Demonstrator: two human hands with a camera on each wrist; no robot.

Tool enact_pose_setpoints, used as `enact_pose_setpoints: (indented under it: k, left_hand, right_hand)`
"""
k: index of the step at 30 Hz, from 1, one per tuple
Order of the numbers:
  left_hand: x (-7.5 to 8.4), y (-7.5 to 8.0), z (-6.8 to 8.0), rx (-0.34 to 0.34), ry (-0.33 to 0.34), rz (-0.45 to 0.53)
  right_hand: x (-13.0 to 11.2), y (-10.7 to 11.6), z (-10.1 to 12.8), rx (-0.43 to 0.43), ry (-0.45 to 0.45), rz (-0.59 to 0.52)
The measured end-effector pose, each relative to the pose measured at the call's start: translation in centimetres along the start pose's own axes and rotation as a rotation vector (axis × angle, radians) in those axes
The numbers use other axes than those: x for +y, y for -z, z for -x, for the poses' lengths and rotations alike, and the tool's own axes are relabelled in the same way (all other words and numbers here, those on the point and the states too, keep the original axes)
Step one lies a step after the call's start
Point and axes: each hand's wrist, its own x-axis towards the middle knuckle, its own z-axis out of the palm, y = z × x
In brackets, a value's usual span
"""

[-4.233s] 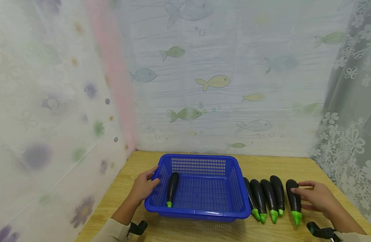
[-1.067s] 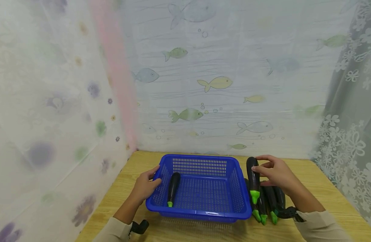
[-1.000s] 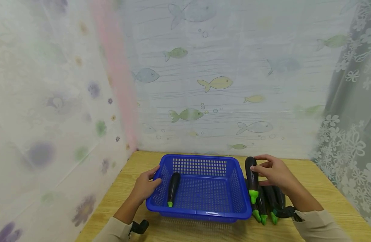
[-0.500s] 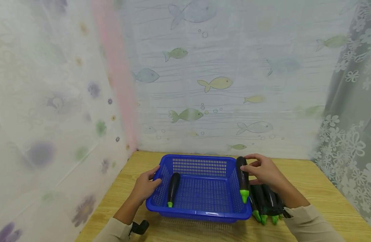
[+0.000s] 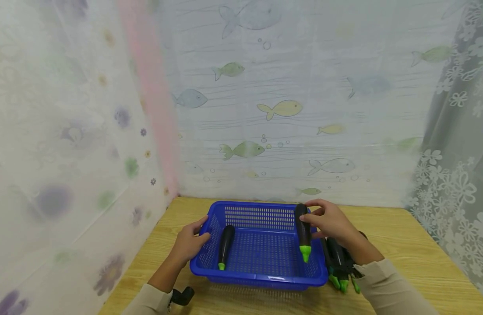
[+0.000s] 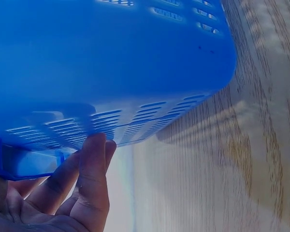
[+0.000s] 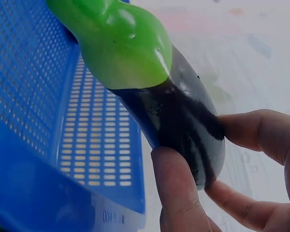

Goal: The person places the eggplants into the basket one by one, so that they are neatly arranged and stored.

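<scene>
tabletop: the pale yellow, wood-grained flat tabletop (image 5: 414, 262) spread beneath the whole arrangement.
basket: the blue, rectangular, perforated plastic basket (image 5: 259, 279) stood with its mouth upward.
row outside: several glossy black, club-shaped eggplants with green stem ends (image 5: 336, 254) lay just beside the right outer wall; partly hidden, their number could not be told.
left hand: the person's bare left hand (image 5: 188, 243) pinched the left rim between thumb and fingers; only the left wrist view showed fingertips against the slotted outer wall.
right hand: the person's bare right hand (image 5: 333, 222) pinched the held eggplant, a glossy black, club-shaped one with a bright green cap (image 5: 304, 232).
position: it was over the basket's right side, just left of the right hand, well apart from the left; its clearance could not be told.
long axis: roughly front to back, green end toward the person.
lone eggplant: a slim, glossy black eggplant with a green tip (image 5: 226, 246) lay along the basket's left inner side.
lettering: only the right wrist view showed small characters (image 7: 114, 217) on the basket, illegible.
</scene>
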Motion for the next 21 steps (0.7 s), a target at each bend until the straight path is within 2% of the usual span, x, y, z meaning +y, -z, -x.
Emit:
enact_pose_setpoints:
  k: [21]
  left_hand:
    - [0.1, 0.0, 0.0, 0.004, 0.000, -0.005]
  right_hand:
    - [-0.7, -2.9, -2.2, -0.024, -0.008, -0.070]
